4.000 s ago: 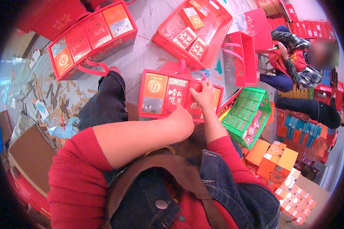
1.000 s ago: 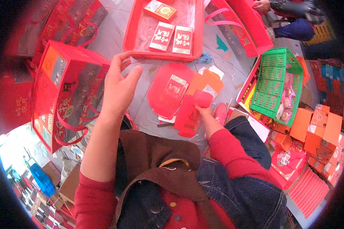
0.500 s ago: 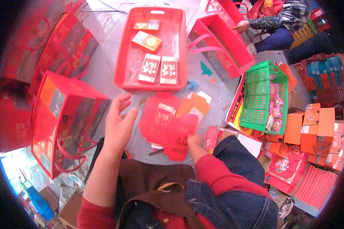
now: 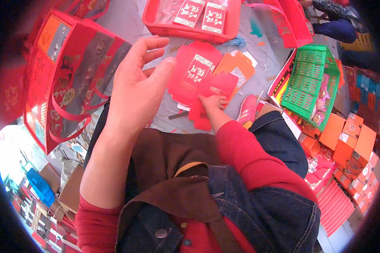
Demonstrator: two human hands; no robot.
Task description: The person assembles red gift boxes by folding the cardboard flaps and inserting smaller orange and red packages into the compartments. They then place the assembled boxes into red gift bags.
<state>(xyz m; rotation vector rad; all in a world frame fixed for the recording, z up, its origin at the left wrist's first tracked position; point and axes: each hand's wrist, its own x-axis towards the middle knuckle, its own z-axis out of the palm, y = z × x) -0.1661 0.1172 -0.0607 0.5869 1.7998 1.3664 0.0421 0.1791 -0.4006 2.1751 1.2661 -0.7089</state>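
Note:
My left hand (image 4: 139, 80) is raised in the air with its fingers apart and holds nothing. Below and beyond it, flat red cartons (image 4: 185, 82) with a white printed panel lie in a stack on the floor. My right hand (image 4: 215, 104) has its fingers closed on the edge of a flat red carton (image 4: 217, 84), which lies tilted over the right side of that stack. Flat orange cartons (image 4: 236, 69) stick out from under the red ones on the right.
A red plastic tray (image 4: 177, 31) holding small red boxes stands beyond the cartons. A big red gift bag (image 4: 71, 80) is at the left. To the right are a green crate (image 4: 310, 84) with wrapped pieces and orange boxes (image 4: 346, 139). Part of another person (image 4: 335, 29) shows far right.
The view has tipped downward, so the tray and cartons sit higher in the picture. My left hand has risen closer to the camera. My right hand stays at the flat red carton.

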